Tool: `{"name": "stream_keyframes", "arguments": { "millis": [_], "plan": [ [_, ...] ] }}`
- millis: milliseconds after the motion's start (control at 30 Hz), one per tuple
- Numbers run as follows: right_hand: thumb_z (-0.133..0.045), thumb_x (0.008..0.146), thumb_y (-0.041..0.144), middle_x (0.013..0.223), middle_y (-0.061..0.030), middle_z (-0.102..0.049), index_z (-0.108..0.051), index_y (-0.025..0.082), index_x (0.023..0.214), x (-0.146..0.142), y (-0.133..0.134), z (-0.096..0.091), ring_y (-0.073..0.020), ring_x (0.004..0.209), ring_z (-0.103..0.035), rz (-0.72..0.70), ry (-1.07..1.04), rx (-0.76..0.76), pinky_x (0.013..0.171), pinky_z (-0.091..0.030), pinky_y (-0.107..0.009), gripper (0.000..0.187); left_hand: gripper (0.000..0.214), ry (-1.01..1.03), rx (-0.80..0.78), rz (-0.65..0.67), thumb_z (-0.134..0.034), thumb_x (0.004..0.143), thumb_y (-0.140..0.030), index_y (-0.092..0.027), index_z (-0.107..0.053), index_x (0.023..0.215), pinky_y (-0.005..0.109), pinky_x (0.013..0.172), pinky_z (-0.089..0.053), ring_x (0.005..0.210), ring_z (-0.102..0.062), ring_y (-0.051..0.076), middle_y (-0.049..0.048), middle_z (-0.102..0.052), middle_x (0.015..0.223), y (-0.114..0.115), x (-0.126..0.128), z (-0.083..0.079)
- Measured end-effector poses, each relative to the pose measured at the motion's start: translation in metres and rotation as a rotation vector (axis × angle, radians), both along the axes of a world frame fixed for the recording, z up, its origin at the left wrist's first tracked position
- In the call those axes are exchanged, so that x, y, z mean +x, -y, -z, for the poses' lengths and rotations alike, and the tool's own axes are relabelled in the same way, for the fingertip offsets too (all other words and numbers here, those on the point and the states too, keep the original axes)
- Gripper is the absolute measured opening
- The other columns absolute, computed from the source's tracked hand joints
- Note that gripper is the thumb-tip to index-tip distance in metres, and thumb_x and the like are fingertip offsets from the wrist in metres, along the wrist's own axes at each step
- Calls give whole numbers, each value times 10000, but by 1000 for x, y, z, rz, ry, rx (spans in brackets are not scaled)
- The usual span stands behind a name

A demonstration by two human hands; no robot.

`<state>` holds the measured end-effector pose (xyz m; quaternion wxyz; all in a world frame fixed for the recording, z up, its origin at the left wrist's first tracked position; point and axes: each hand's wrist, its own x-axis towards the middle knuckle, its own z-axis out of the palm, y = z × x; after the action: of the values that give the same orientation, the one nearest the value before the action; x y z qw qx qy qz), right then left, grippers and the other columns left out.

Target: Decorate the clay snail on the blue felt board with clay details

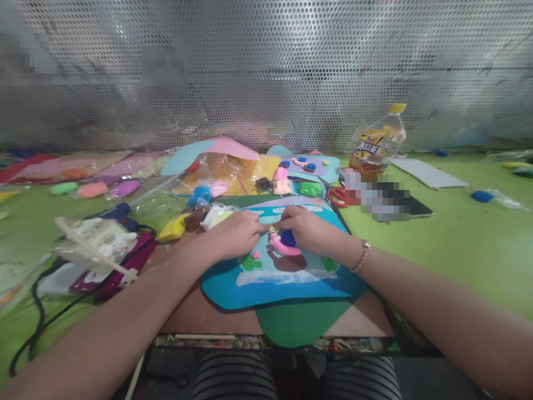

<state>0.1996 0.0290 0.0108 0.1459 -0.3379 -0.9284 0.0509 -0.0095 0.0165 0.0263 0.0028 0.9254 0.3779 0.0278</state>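
Both hands work over the middle of a blue sheet (233,293), which lies on a brown board with a green sheet (300,326) showing from under its near edge. Left hand (241,234): fingers curled, index extended to the right. Right hand (311,232): index extended to the left, beaded bracelet (363,256) at the wrist. The two index fingertips come together at a small yellowish piece at the top of a pink figure (288,250); cannot tell whether they pinch it or only touch it.

Pink figure lies on the blue sheet, curved, its lower end toward the right. Dark blue lump (287,238) just beside it, partly behind the right hand. Brown patch (289,261) beneath; white strip (287,278) nearer the wearer; green patch (251,262) to the left.

Surroundings on the green tabletop (462,250): yellow packet (172,227) left of the blue sheet; red-handled scissors (338,196) beyond the right hand; yellow-capped bottle (380,143) farther back, tilted.
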Motion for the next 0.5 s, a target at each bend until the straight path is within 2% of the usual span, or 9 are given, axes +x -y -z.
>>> {"name": "stream_keyframes", "arguments": {
  "millis": [133,333,500],
  "plan": [
    [-394,712,-39,924,-88,-575,-706,191,972,-1,0,0,-177,863,-516,-5,7,-7,819,-389,-299,467,422,-20,-9,-12,-337,828,-122,-218,-631,1114,300,701,-385,769,-522,190,47,-545,750,0,-1,0],
    [-396,690,-33,910,-97,-600,-718,161,800,2,3,-5,-183,854,-529,39,25,4,792,-398,-293,392,342,-50,1,-13,-353,817,-122,-145,-674,928,308,707,-392,769,-525,199,69,-551,747,3,1,-2],
    [-407,678,-26,880,-101,-620,-710,151,735,2,6,-8,-187,821,-537,49,40,-8,749,-409,-288,355,331,-53,-47,-13,-368,805,-128,-155,-678,921,297,667,-391,747,-540,202,63,-571,713,10,6,-7]
  ]
}}
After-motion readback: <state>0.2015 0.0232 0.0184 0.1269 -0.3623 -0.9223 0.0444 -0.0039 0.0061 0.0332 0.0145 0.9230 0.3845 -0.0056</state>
